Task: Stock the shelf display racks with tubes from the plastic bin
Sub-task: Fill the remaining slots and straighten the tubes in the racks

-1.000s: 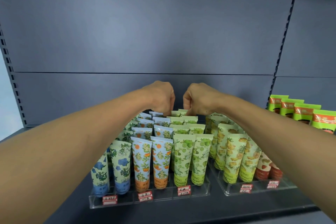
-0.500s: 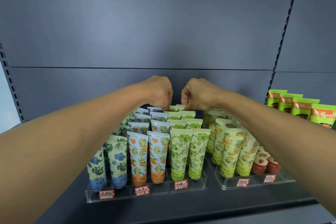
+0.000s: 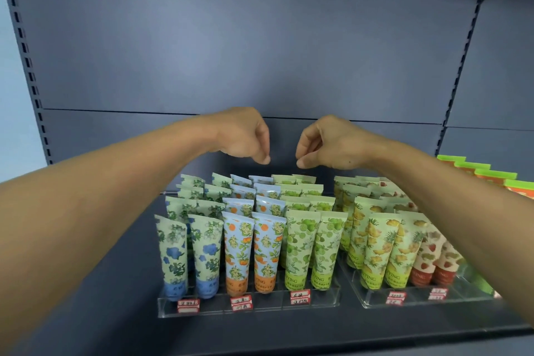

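Acrylic racks (image 3: 248, 308) on grey shelf (image 3: 260, 332), filled w/ upright tubes (image 3: 267, 251).
L hand (image 3: 245, 136) & R hand (image 3: 329, 143) hover above rear rows; fingers loosely curled, tips together, holding nothing, clear of tubes.

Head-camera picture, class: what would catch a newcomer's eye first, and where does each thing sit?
The bright patterned tubes stand out first, packed upright in rows in a clear rack at the middle of the dark shelf, with blue, orange and green designs from left to right. Just above the back rows, the left hand and right hand hang close together, fingers loosely curled and holding nothing. A second rack of yellow and red tubes sits to the right.
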{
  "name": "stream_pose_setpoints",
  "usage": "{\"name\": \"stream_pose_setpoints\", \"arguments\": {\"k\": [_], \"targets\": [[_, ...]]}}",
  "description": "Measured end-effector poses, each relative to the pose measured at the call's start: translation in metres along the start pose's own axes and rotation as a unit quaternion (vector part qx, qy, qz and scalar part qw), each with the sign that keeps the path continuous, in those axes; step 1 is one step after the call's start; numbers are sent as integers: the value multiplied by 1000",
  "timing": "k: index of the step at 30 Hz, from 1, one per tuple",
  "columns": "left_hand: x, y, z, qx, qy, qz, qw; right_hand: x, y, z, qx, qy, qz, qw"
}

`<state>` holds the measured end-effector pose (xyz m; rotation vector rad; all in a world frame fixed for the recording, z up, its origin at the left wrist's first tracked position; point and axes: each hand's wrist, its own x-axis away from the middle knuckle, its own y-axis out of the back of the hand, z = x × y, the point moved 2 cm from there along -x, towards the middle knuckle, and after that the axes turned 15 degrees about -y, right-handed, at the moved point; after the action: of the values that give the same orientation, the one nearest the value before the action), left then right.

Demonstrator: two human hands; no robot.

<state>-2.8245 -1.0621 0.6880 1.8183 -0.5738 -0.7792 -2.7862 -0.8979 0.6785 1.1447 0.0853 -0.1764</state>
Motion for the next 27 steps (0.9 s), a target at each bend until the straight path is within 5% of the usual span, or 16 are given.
{"name": "stream_pose_setpoints", "arguments": {"k": [19,27], "targets": [[12,-14,27,-66,-15,84,994,-18,-47,57,138,1,54,989],[10,-17,33,-69,-18,63,995,-21,-53,57,135,-8,40,990]]}}
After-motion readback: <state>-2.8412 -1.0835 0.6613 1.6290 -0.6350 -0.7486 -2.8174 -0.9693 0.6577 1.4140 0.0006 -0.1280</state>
